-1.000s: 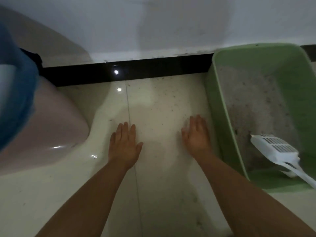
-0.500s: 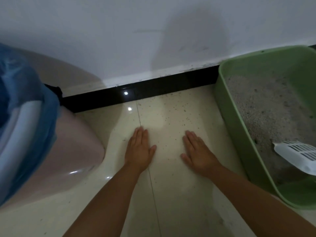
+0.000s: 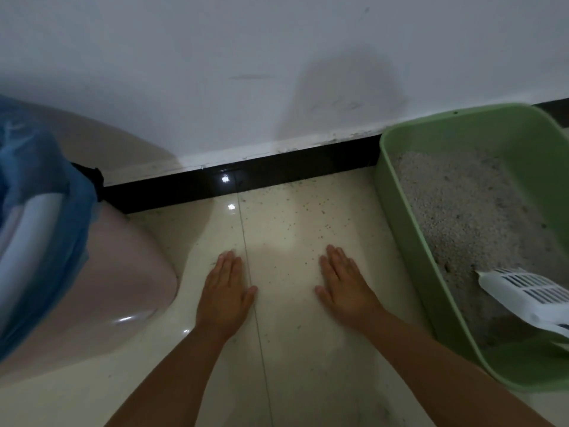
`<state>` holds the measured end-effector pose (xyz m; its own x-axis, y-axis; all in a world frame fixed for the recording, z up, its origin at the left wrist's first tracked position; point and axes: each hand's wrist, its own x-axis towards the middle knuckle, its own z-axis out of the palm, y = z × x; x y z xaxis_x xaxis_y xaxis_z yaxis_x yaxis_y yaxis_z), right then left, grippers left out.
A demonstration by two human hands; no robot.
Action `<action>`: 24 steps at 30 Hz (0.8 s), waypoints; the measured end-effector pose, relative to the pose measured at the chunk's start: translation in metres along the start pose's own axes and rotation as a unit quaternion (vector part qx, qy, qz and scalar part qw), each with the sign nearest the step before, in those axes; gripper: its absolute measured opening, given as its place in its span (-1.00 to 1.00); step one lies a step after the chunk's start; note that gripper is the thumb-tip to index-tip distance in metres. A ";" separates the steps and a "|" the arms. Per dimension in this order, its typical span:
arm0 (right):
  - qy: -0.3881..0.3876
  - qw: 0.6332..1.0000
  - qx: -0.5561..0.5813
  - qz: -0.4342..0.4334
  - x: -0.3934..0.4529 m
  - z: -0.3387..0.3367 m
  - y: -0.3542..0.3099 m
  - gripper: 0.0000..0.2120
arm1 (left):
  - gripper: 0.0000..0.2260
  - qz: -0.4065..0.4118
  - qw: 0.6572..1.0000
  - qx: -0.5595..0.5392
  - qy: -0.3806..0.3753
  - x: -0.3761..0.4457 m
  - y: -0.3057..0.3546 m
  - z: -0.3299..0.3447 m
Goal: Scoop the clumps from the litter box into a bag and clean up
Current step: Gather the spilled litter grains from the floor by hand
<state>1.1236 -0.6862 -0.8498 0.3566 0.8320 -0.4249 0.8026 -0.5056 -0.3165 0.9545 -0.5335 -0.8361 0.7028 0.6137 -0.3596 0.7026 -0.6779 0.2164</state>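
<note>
Left hand (image 3: 223, 298) and right hand (image 3: 348, 292) flat on floor (image 3: 286, 365) — fingers straight, bin (image 3: 123, 272) left, litter box (image 3: 397, 217) right

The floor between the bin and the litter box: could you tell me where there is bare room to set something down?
Bare tile lies between the left hand and right hand, and ahead of them up to the black baseboard, though specked with grains. It is tight between the right hand and the green litter box.

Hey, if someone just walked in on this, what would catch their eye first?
Two hands, left and right, lie flat on the floor tiles in the middle. At right sits a green litter box with a white scoop resting in it; at left, a pink bin lined with a blue bag.
</note>
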 end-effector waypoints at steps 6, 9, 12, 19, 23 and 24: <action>-0.010 0.992 -0.068 -0.110 -0.012 0.005 -0.006 -0.31 | 0.17 0.028 0.999 0.013 -0.029 -0.021 -0.018 0.010; 0.022 0.995 -0.051 -0.081 -0.022 0.006 0.004 -0.33 | 0.09 -0.007 1.000 0.005 -0.013 -0.025 -0.026 0.005; 0.076 0.997 0.006 0.018 -0.034 0.008 0.024 -0.11 | -0.22 -0.081 0.996 -0.023 0.025 -0.033 -0.034 0.005; 0.066 0.994 0.038 0.082 -0.046 0.023 0.015 -0.05 | -0.03 -0.124 0.991 -0.041 0.016 -0.041 -0.019 0.023; 0.014 0.999 -0.023 -0.024 -0.041 0.026 -0.002 -0.31 | -0.02 -0.098 0.993 -0.063 0.003 -0.023 0.013 0.023; 0.012 0.999 -0.029 -0.031 -0.038 0.026 -0.002 -0.37 | -0.11 -0.084 0.994 -0.072 -0.008 -0.017 0.022 0.020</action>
<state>1.0961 -0.7229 -0.8545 0.3166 0.8666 -0.3856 0.8495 -0.4399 -0.2913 0.9556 -0.5670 -0.8434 0.5736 0.7062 -0.4150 0.8191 -0.5005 0.2803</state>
